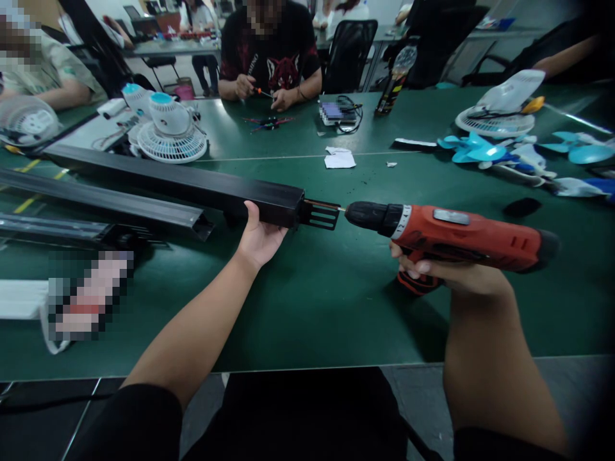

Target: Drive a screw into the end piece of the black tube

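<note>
My right hand (432, 269) is wrapped round the handle of a red and black cordless drill (461, 234), which points left. Its thin bit reaches the slotted black bracket (323, 214) at the end of a long black rectangular profile (230, 192); whether the tip touches a screw cannot be made out. Under and around the near side of that profile's end, my left hand (262, 240) grips it, thumb up against the side and fingers hidden beneath. The profile runs from there toward the far left of the green table (307, 307).
More black profiles (106, 202) lie at left, near a blurred phone-like item (93, 294). Behind stand white fans (170, 128), a paper scrap (339, 157) and a bottle (396, 77). Blue fan blades (473, 148) lie at right. Across the table a person (271, 57) holds a screwdriver.
</note>
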{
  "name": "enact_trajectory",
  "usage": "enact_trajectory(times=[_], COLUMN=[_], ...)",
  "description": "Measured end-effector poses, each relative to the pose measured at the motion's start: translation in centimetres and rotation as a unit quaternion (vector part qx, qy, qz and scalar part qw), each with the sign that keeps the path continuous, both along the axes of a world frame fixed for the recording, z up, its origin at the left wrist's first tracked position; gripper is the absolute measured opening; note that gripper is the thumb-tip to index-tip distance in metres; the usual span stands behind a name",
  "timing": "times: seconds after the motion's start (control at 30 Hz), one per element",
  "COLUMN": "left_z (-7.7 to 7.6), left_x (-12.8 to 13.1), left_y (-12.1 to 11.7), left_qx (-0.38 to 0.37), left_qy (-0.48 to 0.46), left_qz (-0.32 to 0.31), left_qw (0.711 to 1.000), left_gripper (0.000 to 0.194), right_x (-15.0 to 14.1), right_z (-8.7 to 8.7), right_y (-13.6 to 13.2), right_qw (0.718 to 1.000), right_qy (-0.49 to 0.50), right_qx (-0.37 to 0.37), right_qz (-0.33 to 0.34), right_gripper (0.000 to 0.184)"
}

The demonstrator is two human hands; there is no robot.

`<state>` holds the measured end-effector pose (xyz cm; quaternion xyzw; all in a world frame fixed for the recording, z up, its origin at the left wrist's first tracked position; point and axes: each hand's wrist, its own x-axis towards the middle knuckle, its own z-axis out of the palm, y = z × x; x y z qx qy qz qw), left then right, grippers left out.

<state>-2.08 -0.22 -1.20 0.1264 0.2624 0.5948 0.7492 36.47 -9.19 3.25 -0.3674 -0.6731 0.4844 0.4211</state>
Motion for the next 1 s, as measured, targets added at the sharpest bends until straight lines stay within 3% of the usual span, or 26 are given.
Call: enact_trajectory(times=[0.4, 1.0], left_z=[0.75, -0.23], left_x=[0.19, -0.25], left_y=[-0.43, -0.03], left_qx=[0.014, 0.016], left_qy=[0.007, -0.029], left_qz=[-0.002, -0.006], left_qw=[1.000, 0.999], left_gripper=[0.079, 0.075], right_x=[-0.37, 0.13], right_z=[0.45, -0.03], right_y=[-0.02, -0.04], right_qw=[1.000, 1.000], right_qy=[0.007, 0.002], right_qx=[0.007, -0.006], right_qz=[0.005, 0.010], right_gripper=[0.029, 0.030])
